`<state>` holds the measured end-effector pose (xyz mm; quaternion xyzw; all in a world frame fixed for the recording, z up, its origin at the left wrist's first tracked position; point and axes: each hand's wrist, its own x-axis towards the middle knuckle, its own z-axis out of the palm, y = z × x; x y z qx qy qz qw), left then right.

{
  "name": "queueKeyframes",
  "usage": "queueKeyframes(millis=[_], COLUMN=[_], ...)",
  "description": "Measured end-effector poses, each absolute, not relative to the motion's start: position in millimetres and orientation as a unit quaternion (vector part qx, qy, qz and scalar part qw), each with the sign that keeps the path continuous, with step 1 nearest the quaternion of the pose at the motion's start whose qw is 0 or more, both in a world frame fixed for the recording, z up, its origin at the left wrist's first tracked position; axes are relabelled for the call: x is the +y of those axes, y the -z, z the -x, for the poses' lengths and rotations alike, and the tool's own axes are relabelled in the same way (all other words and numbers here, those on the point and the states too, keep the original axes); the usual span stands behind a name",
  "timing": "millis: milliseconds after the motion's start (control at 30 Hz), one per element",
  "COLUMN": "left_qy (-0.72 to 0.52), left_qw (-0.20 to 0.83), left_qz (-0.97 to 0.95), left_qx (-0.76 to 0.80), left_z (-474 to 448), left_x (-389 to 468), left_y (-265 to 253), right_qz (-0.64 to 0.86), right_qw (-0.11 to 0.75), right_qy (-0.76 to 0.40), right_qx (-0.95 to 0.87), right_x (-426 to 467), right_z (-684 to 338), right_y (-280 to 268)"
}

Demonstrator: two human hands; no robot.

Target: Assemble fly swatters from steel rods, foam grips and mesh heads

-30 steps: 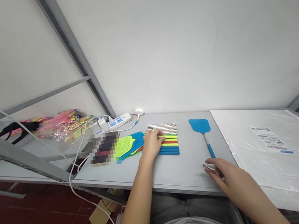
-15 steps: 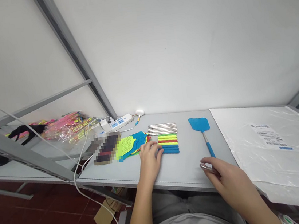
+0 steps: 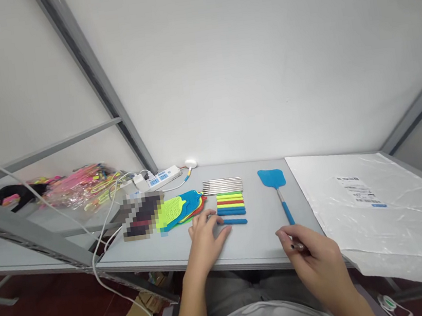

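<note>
My left hand point(image 3: 205, 239) has its curled fingertips at the left end of a blue handle sleeve point(image 3: 237, 221), with the thumb close to the sleeve's near side. This sleeve lies apart from a row of green, yellow, red and blue sleeves point(image 3: 230, 203). In my right hand point(image 3: 319, 255), thumb and fingers are closed around a slim metal rod point(image 3: 297, 245); only its tip shows. Beyond that hand lies a blue fly swatter point(image 3: 271, 177) with a metal shaft and blue handle. Several metal rods point(image 3: 222, 186) lie side by side behind the sleeves.
Yellow, blue and red swatter heads point(image 3: 186, 208) overlap left of the sleeves, beside a blurred-out item point(image 3: 143, 216). A power strip point(image 3: 164, 177) with cables stands behind. White packaging point(image 3: 344, 223) covers the table's right side. Bagged colourful goods point(image 3: 82, 185) lie beyond the metal frame point(image 3: 110, 104).
One blue sleeve has slid toward me, away from the row, with my left hand at it. The rod in my right hand has turned, now showing its tip. The view has shifted slightly.
</note>
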<state>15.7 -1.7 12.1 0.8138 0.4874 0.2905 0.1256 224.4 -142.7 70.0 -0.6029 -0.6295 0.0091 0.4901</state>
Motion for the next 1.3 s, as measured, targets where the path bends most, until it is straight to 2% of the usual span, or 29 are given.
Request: queueKeyframes(millis=[167, 333, 467, 567, 700, 867, 1067, 1300], left_qy=[-0.238, -0.241, -0.256, -0.305, -0.447, -0.451, -0.432, -0.417], left_qw=[0.188, 0.191, 0.187, 0.213, 0.297, 0.389, 0.415, 0.436], left_qz=[-0.824, -0.822, -0.821, -0.817, -0.762, -0.723, -0.715, -0.712], left_qx=[0.478, 0.479, 0.474, 0.441, 0.362, 0.351, 0.360, 0.360], left_z=[1, -2, -7, -10, -25, -64, -84, -81], left_x=[-3, -2, -6, -11, -23, -42, -50, -45], left_y=[-20, -16, -19, -31, -41, -26, -13, -17], right_qz=[0.620, 0.632, 0.599, 0.522, 0.412, 0.331, 0.314, 0.319], right_qw=[0.541, 0.588, 0.670, 0.739, 0.795, 0.819, 0.808, 0.773], right_qy=[-0.016, -0.037, -0.091, -0.146, -0.212, -0.270, -0.296, -0.355], right_qx=[-0.568, -0.504, -0.429, -0.400, -0.391, -0.382, -0.401, -0.417], right_x=[-148, -153, -154, -154, -149, -133, -96, -61], right_z=[-223, -218, -218, -222, -224, -217, -203, -182], right_y=[-77, -81, -73, -63, -60, -80, -107, -101])
